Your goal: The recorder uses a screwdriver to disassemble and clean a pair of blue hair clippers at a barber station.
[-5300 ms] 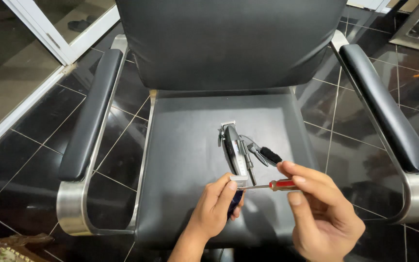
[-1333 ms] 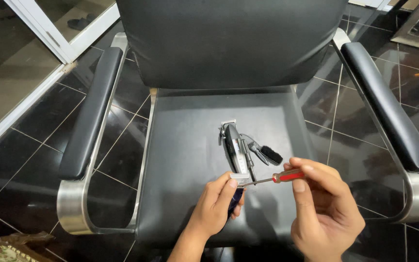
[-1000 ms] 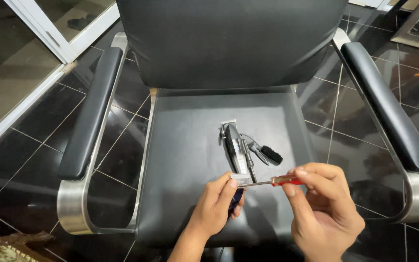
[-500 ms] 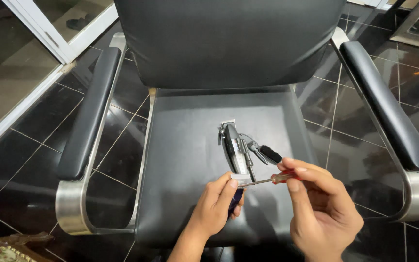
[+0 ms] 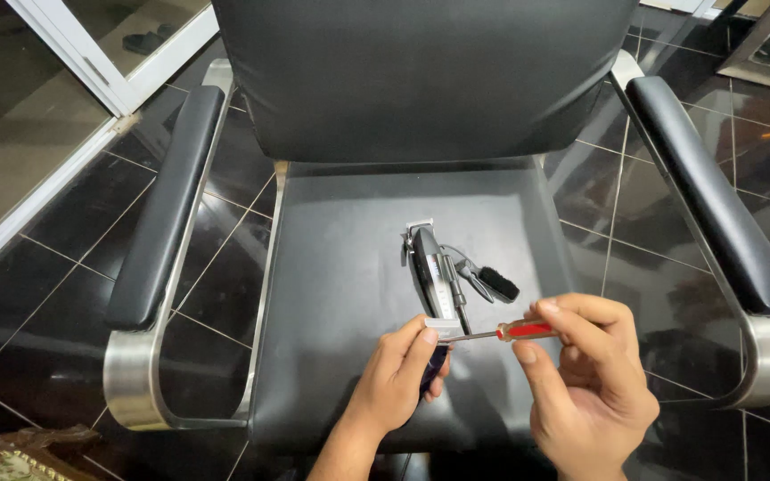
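On the black leather seat [image 5: 340,267] of a chair lies a grey and black hair clipper [image 5: 432,267], blade end pointing away from me. My left hand [image 5: 400,374] grips the clipper's near end between thumb and fingers. My right hand [image 5: 585,374] pinches a small screwdriver with a red handle [image 5: 524,330]. Its thin metal shaft points left, and its tip touches the clipper's near end by my left thumb. A small black cleaning brush [image 5: 490,281] lies on the seat just right of the clipper.
The chair has a black backrest [image 5: 421,71] and two padded armrests on chrome frames, one on the left [image 5: 164,196] and one on the right [image 5: 710,187]. Glossy black floor tiles surround it. A white-framed glass door [image 5: 91,62] stands at the upper left.
The right hand's fingers have shifted along the red handle, covering and uncovering it, as they turn the screwdriver. The left hand and the clipper stay in place.
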